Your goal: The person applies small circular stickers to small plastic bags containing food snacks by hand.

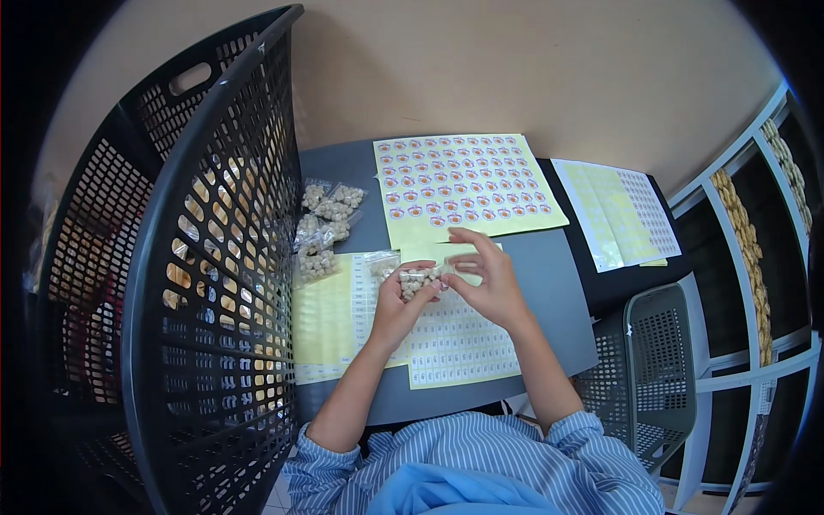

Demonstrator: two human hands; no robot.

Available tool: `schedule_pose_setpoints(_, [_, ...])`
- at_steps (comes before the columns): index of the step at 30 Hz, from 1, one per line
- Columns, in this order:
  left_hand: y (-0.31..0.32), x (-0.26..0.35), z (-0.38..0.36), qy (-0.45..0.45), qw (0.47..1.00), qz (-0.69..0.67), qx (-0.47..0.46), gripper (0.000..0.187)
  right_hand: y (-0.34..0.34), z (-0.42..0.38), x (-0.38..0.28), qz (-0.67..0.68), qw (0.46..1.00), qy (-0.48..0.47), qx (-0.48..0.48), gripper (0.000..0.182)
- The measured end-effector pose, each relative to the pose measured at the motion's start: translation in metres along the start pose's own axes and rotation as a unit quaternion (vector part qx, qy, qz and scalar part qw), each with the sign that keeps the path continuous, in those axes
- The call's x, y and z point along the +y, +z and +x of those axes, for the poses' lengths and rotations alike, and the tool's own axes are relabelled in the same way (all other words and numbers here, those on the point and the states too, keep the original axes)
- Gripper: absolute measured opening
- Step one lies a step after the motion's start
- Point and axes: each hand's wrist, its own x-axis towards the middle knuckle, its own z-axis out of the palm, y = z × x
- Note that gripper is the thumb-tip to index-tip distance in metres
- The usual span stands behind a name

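Note:
In my left hand (401,302) is a small clear plastic bag (418,279) filled with pale, rounded pieces. The thumb lies across its front. My right hand (487,283) meets the right end of this bag, thumb and a finger pinched at its edge and the other fingers raised. Whether a sticker is between those fingertips is too small to tell. Under both hands lies a label sheet (463,348) with rows of small printed labels. Another similar bag (378,263) rests just left of my left hand, on a yellow-backed sheet (322,322).
Several filled bags (330,215) are piled at the grey table's (549,300) left side. A large dark basket (215,257) stands at the left. Round-sticker sheets (463,180) lie at the back, more sheets (618,210) to the right. A green basket (661,360) and a rack (704,326) stand right.

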Motion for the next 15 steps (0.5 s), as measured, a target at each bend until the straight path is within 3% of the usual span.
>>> schedule_pose_setpoints(1, [0.001,-0.001,0.000,-0.002,1.000,-0.001,-0.011,0.030,0.000,-0.003,0.004,0.001,1.000,0.000,0.000,0.037])
schedule_pose_setpoints(3, [0.002,-0.002,-0.001,-0.005,1.000,-0.001,-0.024,0.032,-0.002,-0.007,0.014,0.110,0.986,0.117,-0.035,0.050])
schedule_pose_setpoints(5, [0.004,-0.003,-0.003,0.080,0.987,0.138,-0.023,0.034,-0.003,-0.014,0.012,0.099,0.990,0.096,-0.005,0.043])
schedule_pose_setpoints(7, [0.007,0.001,-0.005,0.080,0.984,0.158,-0.021,0.035,-0.013,-0.022,0.017,0.097,0.988,0.079,0.091,0.039])
schedule_pose_setpoints(9, [0.006,0.007,-0.006,0.080,0.981,0.175,-0.016,0.036,-0.042,-0.033,0.031,0.037,0.972,-0.001,0.230,0.034])
schedule_pose_setpoints(11, [-0.006,0.017,0.000,0.225,0.887,0.395,0.079,0.037,-0.098,-0.052,0.047,-0.184,0.909,-0.020,0.374,0.032])
schedule_pose_setpoints(12, [-0.014,0.018,0.003,0.256,0.851,0.445,0.113,0.039,-0.125,-0.066,0.050,-0.172,0.880,-0.013,0.443,0.036])
schedule_pose_setpoints(15, [-0.022,0.027,0.001,0.192,0.766,0.581,0.198,0.050,-0.228,-0.132,0.090,-0.281,0.791,0.018,0.544,0.037])
